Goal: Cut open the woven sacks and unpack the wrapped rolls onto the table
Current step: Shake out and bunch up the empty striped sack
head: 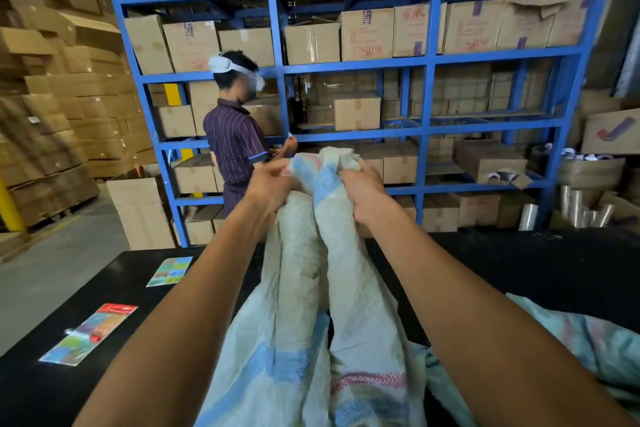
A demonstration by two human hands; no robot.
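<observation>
**Sack held up by its gathered end**

The room is a warehouse: a blue rack (349, 66) of cartons fills the back, with another person (235, 135) at it to the left. Nearer lies a black table (519, 274), on which rest two packets (90, 333) at the left and a second crumpled sack (571, 340) at the right.

The sack (311, 305) rises from the table edge up between both arms, its top bunched in the fists. The left hand (273, 184) and right hand (360, 191) each clutch a fold of the gathered end, fingers curled tight.

The weave looks soft, limp and light; it drapes and creases freely, and probably slides a little in the palm. Whether a roll is inside I cannot tell; the hanging folds look slack. Best held by bunched cloth near the end, as here, not by a flat face.
</observation>
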